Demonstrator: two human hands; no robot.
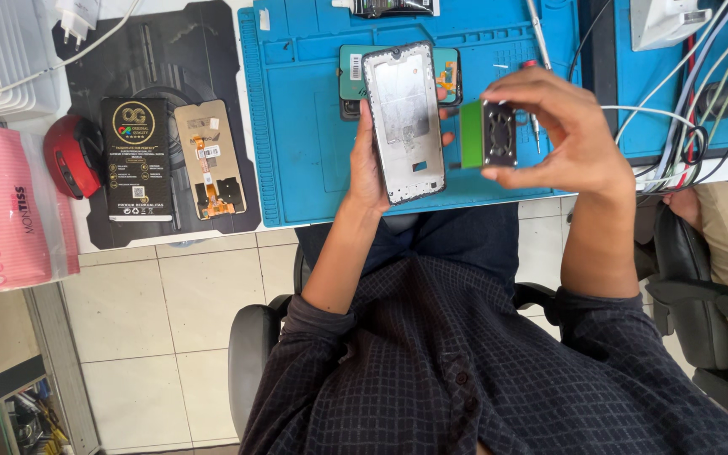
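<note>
A white workbench (170, 240) runs across the top of the view above a pale tiled floor, with the person seated at six o'clock in a dark checked shirt. At nine o'clock lies a pink packet of tissues (2, 206), then a red round tool (73, 156), then a black mat carrying a black box (136, 158) and a spare screen part with orange flex cables (211, 160). Past it, at twelve o'clock, lies a blue repair mat (313, 126).

The left hand (370, 173) is clamped around the edge of a phone frame (404, 122), held upright over the blue mat with its bare metal inner side facing up. At one o'clock the right hand (562, 135) pinches a small green-and-black block with a fan-like grille (489, 135), just beside the frame's right edge but apart from it.

To do this well, I judge the frame should be gripped only by its rim, thumb clear of the inner face, and the block kept level and square to the frame.

Open room lies over the lower part of the blue mat; a tangle of cables (676, 143) crowds three o'clock, and the bench edge runs just under both wrists.
</note>
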